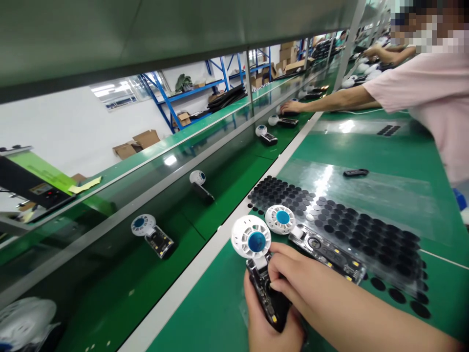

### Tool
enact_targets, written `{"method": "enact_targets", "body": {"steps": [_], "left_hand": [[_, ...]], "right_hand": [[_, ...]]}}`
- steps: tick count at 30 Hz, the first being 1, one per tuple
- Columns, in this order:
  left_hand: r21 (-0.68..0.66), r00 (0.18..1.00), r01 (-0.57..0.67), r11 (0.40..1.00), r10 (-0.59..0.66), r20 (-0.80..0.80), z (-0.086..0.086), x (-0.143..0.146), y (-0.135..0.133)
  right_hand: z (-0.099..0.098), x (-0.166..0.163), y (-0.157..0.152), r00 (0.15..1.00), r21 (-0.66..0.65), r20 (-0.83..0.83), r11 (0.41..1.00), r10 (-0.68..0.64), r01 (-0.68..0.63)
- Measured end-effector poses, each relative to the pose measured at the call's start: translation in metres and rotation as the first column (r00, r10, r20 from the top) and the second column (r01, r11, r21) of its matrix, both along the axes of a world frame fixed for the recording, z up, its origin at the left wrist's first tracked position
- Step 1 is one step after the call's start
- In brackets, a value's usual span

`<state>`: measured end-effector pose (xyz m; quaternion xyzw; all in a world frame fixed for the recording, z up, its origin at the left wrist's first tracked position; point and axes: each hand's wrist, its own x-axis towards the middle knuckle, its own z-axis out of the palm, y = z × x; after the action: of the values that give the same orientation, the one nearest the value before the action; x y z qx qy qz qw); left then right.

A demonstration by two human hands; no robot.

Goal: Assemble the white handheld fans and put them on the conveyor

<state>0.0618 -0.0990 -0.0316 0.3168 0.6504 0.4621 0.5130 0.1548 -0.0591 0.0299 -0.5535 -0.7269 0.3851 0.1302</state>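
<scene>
At the bottom centre of the frame we see our left hand cupped under the black handle of a small handheld fan with a round white slotted head and a blue hub, fingers wrapped round the handle from below. Our right hand comes in from the lower right and lies over the same handle, fingertips bent and pressed against its open side, so both hands are clamped on this one fan. The fan tilts with its head up and to the left, above the green bench mat.

Just beyond it, a second fan of the same kind with a clear, open handle lies flat on the mat, its head almost touching the held one. It rests on the near edge of a clear sheet covered in rows of black round pads.

Left of the bench runs a dark green conveyor belt. On it we find another fan with an exposed circuit board at centre left, then one with a closed black handle, then more further up the belt.

In the upper right a co-worker in a pale pink shirt stretches an arm to the belt. Blue metal shelving with cardboard boxes stands at the back.
</scene>
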Motion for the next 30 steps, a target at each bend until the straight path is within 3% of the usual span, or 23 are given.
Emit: {"method": "enact_targets", "body": {"steps": [10, 17, 21, 25, 27, 30], "left_hand": [[0.000, 1.000, 0.001, 1.000, -0.001, -0.021, 0.002, 0.001, -0.001], [0.002, 1.000, 0.005, 1.000, -0.005, 0.031, -0.008, -0.003, -0.002], [-0.017, 0.965, -0.054, 0.998, 0.057, 0.258, -0.015, -0.009, -0.005], [0.066, 0.816, -0.049, 0.997, 0.002, 0.578, -0.017, -0.009, -0.005], [0.100, 0.794, -0.085, 0.991, 0.007, 0.608, -0.019, -0.007, -0.006], [0.038, 0.887, -0.147, 0.988, 0.115, 0.448, -0.025, -0.008, -0.006]], "right_hand": [[-0.007, 0.000, -0.004, 0.999, 0.050, 0.043, 0.999, 0.002, -0.004], [-0.011, 0.003, -0.003, 0.999, 0.084, -0.045, 0.996, 0.017, -0.013], [-0.017, 0.005, -0.010, 0.993, 0.132, -0.106, 0.991, 0.048, -0.034], [-0.018, 0.005, -0.015, 0.963, 0.098, -0.265, 0.993, -0.043, 0.071], [-0.017, 0.004, -0.017, 0.932, 0.000, -0.336, 0.989, -0.137, 0.145], [-0.014, 0.007, -0.021, 0.908, -0.041, -0.387, 0.987, -0.161, 0.157]]}}
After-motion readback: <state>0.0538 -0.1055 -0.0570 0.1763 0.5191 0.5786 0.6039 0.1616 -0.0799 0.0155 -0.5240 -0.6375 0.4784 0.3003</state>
